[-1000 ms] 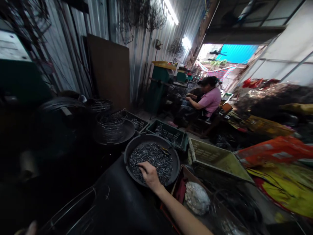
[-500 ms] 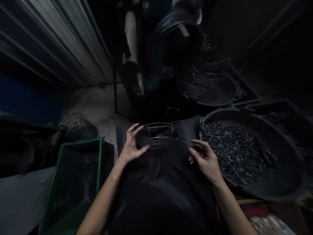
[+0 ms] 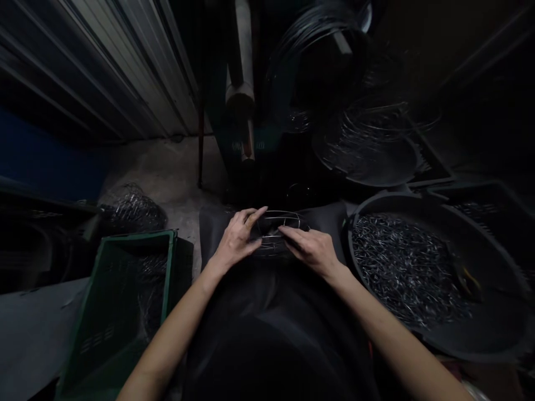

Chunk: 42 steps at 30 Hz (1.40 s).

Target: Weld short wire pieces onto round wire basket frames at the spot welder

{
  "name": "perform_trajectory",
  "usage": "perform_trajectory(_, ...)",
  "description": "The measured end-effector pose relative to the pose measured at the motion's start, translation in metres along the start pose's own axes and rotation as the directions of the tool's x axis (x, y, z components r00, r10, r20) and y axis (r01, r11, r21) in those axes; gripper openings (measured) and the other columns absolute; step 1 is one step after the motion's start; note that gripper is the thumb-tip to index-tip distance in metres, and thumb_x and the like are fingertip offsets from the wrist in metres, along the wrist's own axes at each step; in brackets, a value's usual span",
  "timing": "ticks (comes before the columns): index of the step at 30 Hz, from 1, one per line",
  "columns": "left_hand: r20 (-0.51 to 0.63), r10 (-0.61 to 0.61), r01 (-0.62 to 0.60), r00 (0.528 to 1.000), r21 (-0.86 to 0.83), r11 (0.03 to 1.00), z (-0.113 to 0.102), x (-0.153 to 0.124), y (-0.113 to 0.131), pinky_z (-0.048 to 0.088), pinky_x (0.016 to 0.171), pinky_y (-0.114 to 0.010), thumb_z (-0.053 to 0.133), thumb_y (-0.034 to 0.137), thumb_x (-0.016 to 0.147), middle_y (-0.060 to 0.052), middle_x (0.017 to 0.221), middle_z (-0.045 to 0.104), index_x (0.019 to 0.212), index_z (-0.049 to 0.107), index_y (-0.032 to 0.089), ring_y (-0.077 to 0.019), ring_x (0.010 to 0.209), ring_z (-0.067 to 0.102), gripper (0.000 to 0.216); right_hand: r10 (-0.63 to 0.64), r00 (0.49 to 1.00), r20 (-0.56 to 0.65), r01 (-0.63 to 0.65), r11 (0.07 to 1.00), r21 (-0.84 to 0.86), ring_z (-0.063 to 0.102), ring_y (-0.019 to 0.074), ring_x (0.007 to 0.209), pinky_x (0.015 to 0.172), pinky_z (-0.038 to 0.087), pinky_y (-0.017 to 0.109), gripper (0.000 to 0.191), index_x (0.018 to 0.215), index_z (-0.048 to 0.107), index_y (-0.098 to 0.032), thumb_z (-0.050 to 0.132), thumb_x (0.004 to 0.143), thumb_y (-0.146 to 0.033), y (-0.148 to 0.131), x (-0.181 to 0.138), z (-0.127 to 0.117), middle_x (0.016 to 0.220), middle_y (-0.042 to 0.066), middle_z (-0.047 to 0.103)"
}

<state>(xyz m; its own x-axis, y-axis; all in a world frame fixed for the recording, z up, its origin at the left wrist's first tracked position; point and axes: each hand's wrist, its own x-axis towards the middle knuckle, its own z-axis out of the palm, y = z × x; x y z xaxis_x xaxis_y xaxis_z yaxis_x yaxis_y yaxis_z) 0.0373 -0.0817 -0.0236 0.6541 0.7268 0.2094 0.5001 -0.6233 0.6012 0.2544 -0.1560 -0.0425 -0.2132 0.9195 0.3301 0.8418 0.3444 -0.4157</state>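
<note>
A small round wire frame (image 3: pixel 273 231) rests on the dark cloth over my lap. My left hand (image 3: pixel 238 242) grips its left side, thumb and fingers curled round the wires. My right hand (image 3: pixel 311 250) presses on its right side with fingers pinched together; whether a small wire piece is between them is too dark to tell. To my right a wide black basin (image 3: pixel 472 345) is filled with several short shiny wire pieces (image 3: pixel 409 267).
A green plastic crate (image 3: pixel 125 312) stands at my left knee, with a tangle of wire (image 3: pixel 131 209) behind it. Black basins with wire rings (image 3: pixel 368 150) and a wire coil (image 3: pixel 317 55) sit ahead. A corrugated metal wall (image 3: pixel 104 67) rises at the left.
The view swung from the workshop down to my lap. My right hand left the basin of wire pieces and came onto the frame. My left hand closed on the frame's left side.
</note>
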Motion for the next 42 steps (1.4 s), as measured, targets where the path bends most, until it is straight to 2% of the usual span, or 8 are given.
perform_trajectory(2, -0.014, 0.0, -0.001, 1.0, -0.045, 0.999, -0.008, 0.004, -0.005, 0.042, 0.102, -0.041, 0.064, 0.015, 0.076, -0.006, 0.126, 0.048, 0.14, 0.034, 0.03, -0.0235, 0.118, 0.048, 0.072, -0.128, 0.991, -0.049, 0.122, 0.988, -0.098, 0.067, 0.0122, 0.075, 0.06, 0.044, 0.023, 0.032, 0.12, 0.062, -0.026, 0.05, 0.091, -0.025, 0.002, 0.009, -0.003, 0.11, 0.001, 0.07)
perform_trajectory(5, -0.07, -0.013, 0.008, 0.997, -0.073, 0.997, -0.024, 0.013, -0.013, 0.044, 0.1, -0.04, 0.065, 0.017, 0.077, -0.006, 0.125, 0.048, 0.132, 0.046, 0.03, -0.0229, 0.117, 0.049, 0.059, -0.311, 0.944, -0.11, 0.281, 0.933, -0.223, 0.065, 0.0093, 0.071, 0.06, 0.041, 0.024, 0.037, 0.126, 0.058, -0.024, 0.049, 0.091, -0.015, 0.003, 0.034, -0.013, 0.115, 0.001, 0.068)
perform_trajectory(11, -0.212, -0.018, -0.012, 0.977, -0.136, 0.991, -0.047, 0.027, -0.031, 0.046, 0.098, -0.04, 0.07, 0.023, 0.076, -0.007, 0.124, 0.05, 0.126, 0.053, 0.028, -0.0237, 0.116, 0.052, 0.053, -0.509, 0.839, -0.192, 0.416, 0.827, -0.378, 0.059, 0.0058, 0.061, 0.058, 0.037, 0.025, 0.043, 0.128, 0.056, -0.021, 0.053, 0.088, -0.008, -0.002, 0.083, -0.021, 0.115, 0.003, 0.067)
perform_trajectory(14, -0.255, 0.023, -0.063, 0.967, -0.15, 0.987, -0.052, 0.03, -0.039, 0.046, 0.099, -0.041, 0.072, 0.025, 0.075, -0.008, 0.124, 0.052, 0.126, 0.053, 0.027, -0.0245, 0.116, 0.052, 0.054, -0.531, 0.827, -0.186, 0.429, 0.808, -0.403, 0.058, 0.0048, 0.06, 0.058, 0.037, 0.025, 0.043, 0.128, 0.056, -0.024, 0.053, 0.088, -0.009, -0.002, 0.095, -0.018, 0.115, 0.001, 0.067)
perform_trajectory(22, -0.3, 0.038, -0.099, 0.953, -0.19, 0.977, -0.056, 0.034, -0.051, 0.045, 0.099, -0.043, 0.072, 0.02, 0.075, -0.009, 0.125, 0.053, 0.123, 0.054, 0.026, -0.0246, 0.117, 0.053, 0.051, -0.548, 0.807, -0.221, 0.454, 0.814, -0.361, 0.056, 0.0045, 0.057, 0.057, 0.035, 0.026, 0.025, 0.108, 0.067, -0.02, 0.056, 0.086, -0.012, -0.004, 0.111, -0.017, 0.106, 0.0, 0.072)
perform_trajectory(28, -0.349, 0.058, -0.134, 0.935, -0.199, 0.971, -0.054, 0.036, -0.064, 0.046, 0.099, -0.044, 0.072, 0.018, 0.075, -0.009, 0.125, 0.053, 0.122, 0.053, 0.026, -0.0244, 0.117, 0.053, 0.052, -0.568, 0.795, -0.212, 0.452, 0.788, -0.419, 0.055, 0.0044, 0.057, 0.058, 0.035, 0.025, 0.028, 0.11, 0.067, -0.023, 0.056, 0.087, -0.012, -0.001, 0.119, -0.012, 0.11, 0.0, 0.07)
perform_trajectory(38, -0.407, 0.089, -0.176, 0.909, -0.182, 0.967, -0.052, 0.048, -0.082, 0.045, 0.1, -0.045, 0.072, 0.019, 0.075, -0.009, 0.127, 0.051, 0.124, 0.053, 0.028, -0.0246, 0.119, 0.052, 0.053, -0.626, 0.744, -0.235, 0.462, 0.735, -0.497, 0.053, 0.0049, 0.056, 0.057, 0.035, 0.026, 0.027, 0.107, 0.068, -0.021, 0.059, 0.085, -0.009, 0.007, 0.138, -0.003, 0.113, -0.001, 0.069)
perform_trajectory(42, -0.428, 0.101, -0.186, 0.898, -0.162, 0.969, -0.052, 0.053, -0.09, 0.046, 0.099, -0.045, 0.072, 0.02, 0.075, -0.01, 0.126, 0.052, 0.123, 0.053, 0.027, -0.0244, 0.118, 0.052, 0.052, -0.631, 0.743, -0.223, 0.462, 0.725, -0.512, 0.054, 0.0051, 0.058, 0.059, 0.035, 0.026, 0.034, 0.114, 0.065, -0.023, 0.057, 0.085, -0.008, 0.009, 0.145, 0.001, 0.114, 0.001, 0.069)
